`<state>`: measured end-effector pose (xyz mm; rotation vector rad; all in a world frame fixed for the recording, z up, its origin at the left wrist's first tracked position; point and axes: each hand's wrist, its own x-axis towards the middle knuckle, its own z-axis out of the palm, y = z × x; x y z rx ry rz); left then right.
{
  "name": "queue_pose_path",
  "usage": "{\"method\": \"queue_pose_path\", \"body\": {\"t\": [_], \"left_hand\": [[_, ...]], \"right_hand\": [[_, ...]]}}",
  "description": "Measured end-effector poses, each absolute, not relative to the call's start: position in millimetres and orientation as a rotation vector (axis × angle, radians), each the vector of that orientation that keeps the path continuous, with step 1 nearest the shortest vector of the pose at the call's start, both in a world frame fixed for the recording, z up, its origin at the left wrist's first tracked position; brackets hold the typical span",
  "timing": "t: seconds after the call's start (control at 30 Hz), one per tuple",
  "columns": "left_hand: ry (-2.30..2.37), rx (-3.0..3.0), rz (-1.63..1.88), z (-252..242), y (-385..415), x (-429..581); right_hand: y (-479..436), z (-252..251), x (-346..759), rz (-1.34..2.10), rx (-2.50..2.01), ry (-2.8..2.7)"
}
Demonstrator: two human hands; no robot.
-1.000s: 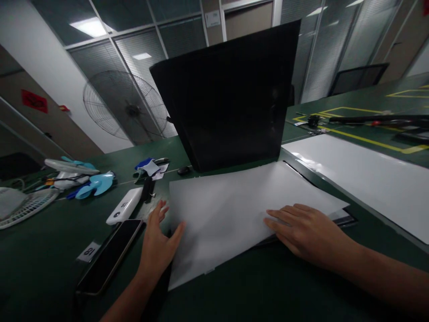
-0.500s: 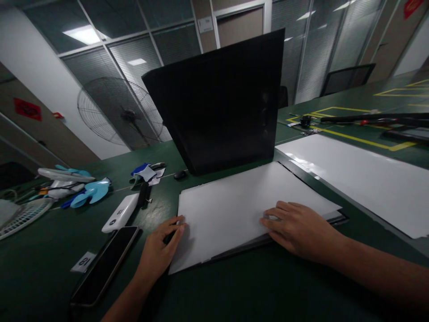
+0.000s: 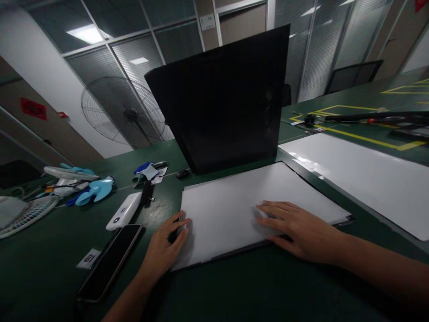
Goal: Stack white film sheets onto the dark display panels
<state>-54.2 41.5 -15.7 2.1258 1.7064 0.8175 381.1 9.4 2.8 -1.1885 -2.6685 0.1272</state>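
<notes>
A white sheet of paper (image 3: 228, 210) lies over a dark-edged flat board or pad, of which only the rim shows. At its left edge rests my left hand (image 3: 166, 243), thumb and fingers apart, fingertips touching the sheet. My right hand (image 3: 295, 226) lies on the sheet's right front part with its fingers spread and stretched. Neither hand grips anything. Behind the paper stands a large black panel (image 3: 224, 103), tilted. Left of my left hand are a dark-screened phone (image 3: 109, 264) and a white oblong device (image 3: 124, 210).
A green table (image 3: 241, 295) bears everything. On the right lies a large white board (image 3: 362, 179); beyond it are a black pole (image 3: 378, 117) and yellow tape lines. Blue fan blades (image 3: 97, 192) and loose parts sit at far left. A small numbered tag (image 3: 89, 258) lies beside the phone.
My right hand's fingers have spread and flattened on the paper. The sheet's right corner now lies lower, closer in line with the board beneath. The left hand stays at the left edge.
</notes>
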Motion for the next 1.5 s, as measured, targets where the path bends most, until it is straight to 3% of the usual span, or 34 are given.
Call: {"method": "queue_pose_path", "body": {"t": [0.5, 0.67, 0.8, 1.03, 1.3, 1.5], "left_hand": [[1.711, 1.686, 1.171, -25, 41, -62], [1.730, 2.015, 0.831, -19, 39, -53], [1.688, 2.246, 0.623, -10, 37, -47], [1.658, 2.212, 0.851, -6, 38, -50], [1.637, 1.766, 1.081, -9, 40, -52], [1.696, 1.885, 0.944, -11, 40, -55]], "right_hand": [[18, -5, 392, 0.032, -1.551, -2.378], [20, -7, 394, -0.036, -1.629, -2.322], [20, -8, 396, -0.160, -1.544, -2.308], [20, -13, 392, -0.107, -1.282, -2.504], [14, -9, 386, -0.062, -1.220, -2.568], [13, -1, 388, 0.057, -1.242, -2.592]]}}
